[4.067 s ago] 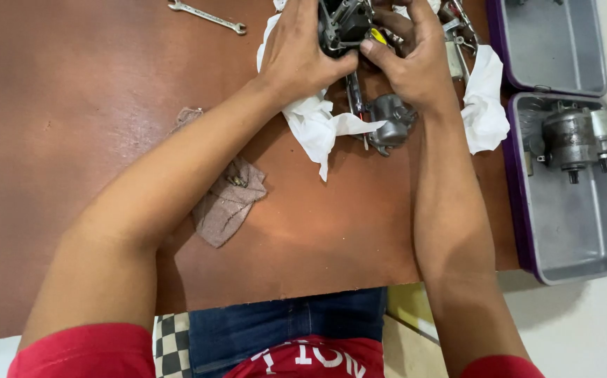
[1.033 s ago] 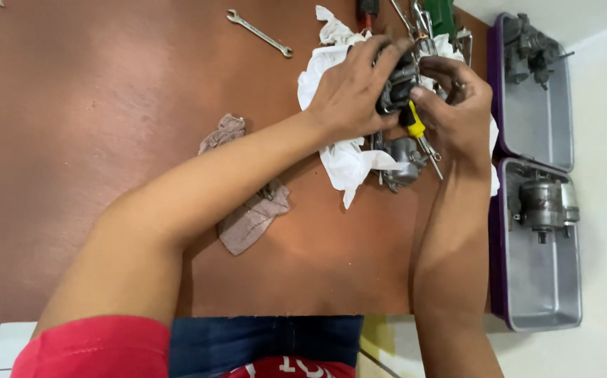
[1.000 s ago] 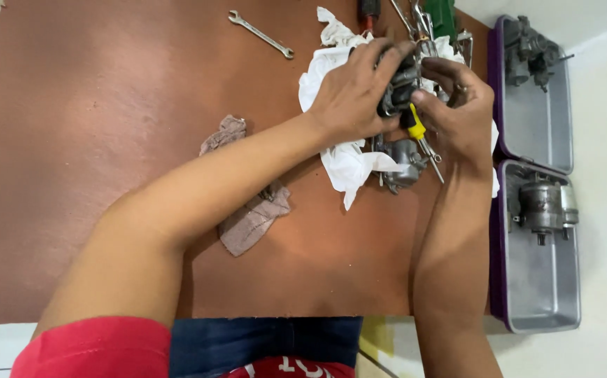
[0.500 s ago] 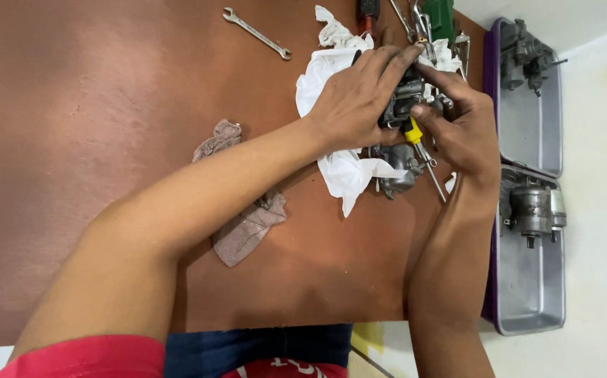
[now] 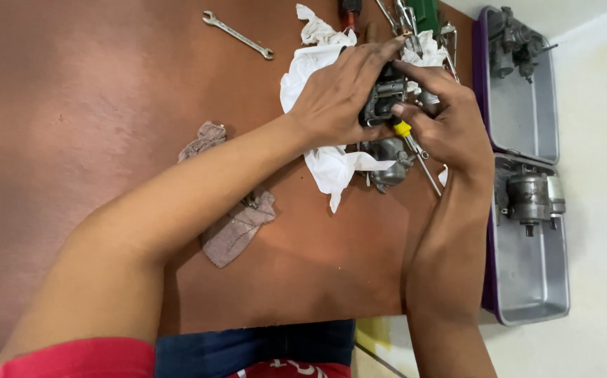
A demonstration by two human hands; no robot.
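Two metal trays sit at 3 o'clock off the table (image 5: 107,105): the far tray (image 5: 520,133) and near tray (image 5: 534,287) each hold one grey engine part. Left hand (image 5: 338,98) grip clenches the dark carburettor (image 5: 382,98) at 12 o'clock above the white cloth (image 5: 335,164); right hand (image 5: 450,126) grip grasps a yellow-collared screwdriver (image 5: 415,150).

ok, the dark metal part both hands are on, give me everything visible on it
The dark metal part is a small grey-black cast body, dull and greasy-looking, with ribbed or stepped faces; most of it is hidden. It is held just above the white cloth near the table's far edge. The left hand wraps it from the left, fingers over its top. The right hand closes on its right side and also holds a yellow-collared screwdriver, whose shaft points down-right, away from the part. Its exact tilt can't be told.
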